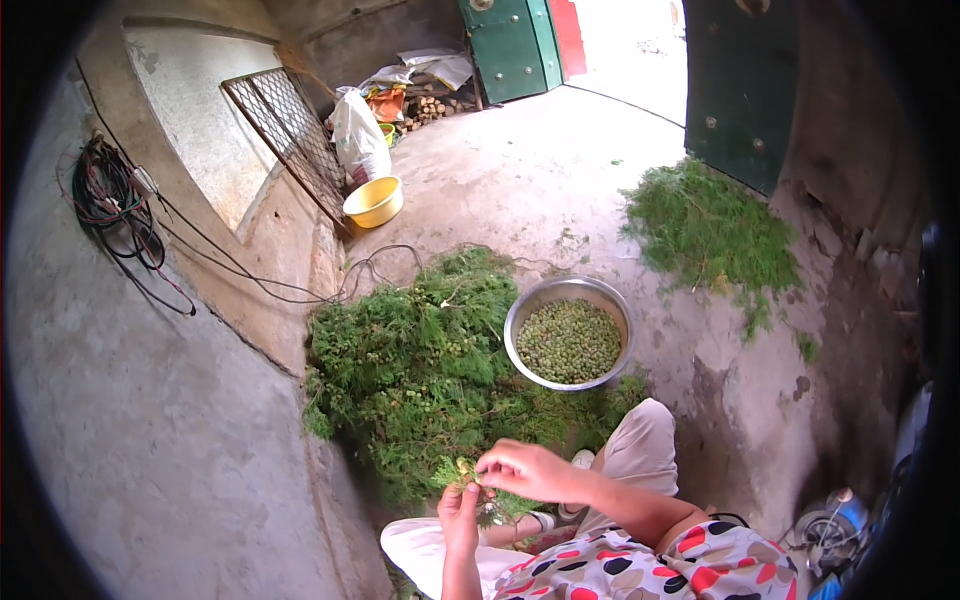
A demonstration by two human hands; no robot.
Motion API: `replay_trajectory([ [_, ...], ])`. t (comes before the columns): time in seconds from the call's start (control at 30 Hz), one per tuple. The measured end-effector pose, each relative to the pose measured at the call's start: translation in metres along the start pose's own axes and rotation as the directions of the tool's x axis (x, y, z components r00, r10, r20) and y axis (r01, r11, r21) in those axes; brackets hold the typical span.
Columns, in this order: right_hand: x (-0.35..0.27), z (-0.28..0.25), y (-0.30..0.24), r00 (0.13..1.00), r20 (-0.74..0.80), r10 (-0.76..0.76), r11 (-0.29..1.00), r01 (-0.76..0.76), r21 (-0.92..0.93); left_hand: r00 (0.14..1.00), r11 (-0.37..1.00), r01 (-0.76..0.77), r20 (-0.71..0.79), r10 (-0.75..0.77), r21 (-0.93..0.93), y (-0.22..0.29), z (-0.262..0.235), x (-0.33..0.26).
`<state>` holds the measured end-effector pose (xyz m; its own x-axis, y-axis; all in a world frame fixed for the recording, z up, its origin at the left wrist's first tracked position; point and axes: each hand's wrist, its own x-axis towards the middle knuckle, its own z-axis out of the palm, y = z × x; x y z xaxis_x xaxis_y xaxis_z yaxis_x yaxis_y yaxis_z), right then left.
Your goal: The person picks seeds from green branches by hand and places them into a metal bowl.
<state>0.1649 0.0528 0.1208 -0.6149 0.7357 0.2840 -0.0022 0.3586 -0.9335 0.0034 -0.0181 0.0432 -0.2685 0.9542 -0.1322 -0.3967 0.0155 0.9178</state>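
In my left hand point(461, 512) is a small green sprig point(449, 472) with pale yellow-green cones on it, pinched between thumb and fingers. My right hand point(527, 470) meets it from the right, its fingertips closed on the cones at the sprig's top; exactly what they grip is too small to tell. Just beyond both hands spreads a large heap of green conifer branches point(410, 350) studded with small cones. To the heap's right stands a round metal basin point(513, 345) holding many small round green cones.
A smaller pile of green branches point(705, 225) lies by the dark green door point(735, 100). Along the left wall are a yellow tub point(373, 203), a white sack point(358, 135), a metal mesh frame point(285, 130) and coiled cables point(112, 195). A blue machine point(840, 520) sits at right.
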Motion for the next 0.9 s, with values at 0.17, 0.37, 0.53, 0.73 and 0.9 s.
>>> replay_trajectory([
  [0.17, -0.007, 0.020, 0.020, 0.998, -0.041, -0.039, 0.964, 0.027, -0.265, 0.999, 0.999, -0.042, 0.026, 0.041, 0.032, -0.003, -0.003, 0.001],
  [0.37, -0.006, 0.020, 0.021, 0.999, 0.009, 0.030, 0.994, -0.029, -0.110, 0.998, 1.000, -0.019, 0.056, 0.019, -0.013, -0.016, -0.012, 0.003],
  [0.53, -0.007, 0.026, 0.029, 0.999, 0.042, 0.007, 0.999, -0.006, -0.042, 0.994, 0.995, 0.082, 0.073, -0.078, -0.056, -0.016, -0.011, 0.002],
  [0.73, -0.009, 0.028, 0.030, 0.996, 0.032, 0.082, 0.988, -0.085, 0.130, 0.977, 0.988, 0.133, 0.155, -0.143, 0.072, -0.011, -0.008, -0.003],
  [0.9, -0.010, 0.030, 0.027, 0.995, 0.058, 0.084, 0.996, -0.084, 0.000, 0.987, 0.991, 0.130, 0.090, -0.132, 0.026, -0.006, 0.002, -0.006],
])
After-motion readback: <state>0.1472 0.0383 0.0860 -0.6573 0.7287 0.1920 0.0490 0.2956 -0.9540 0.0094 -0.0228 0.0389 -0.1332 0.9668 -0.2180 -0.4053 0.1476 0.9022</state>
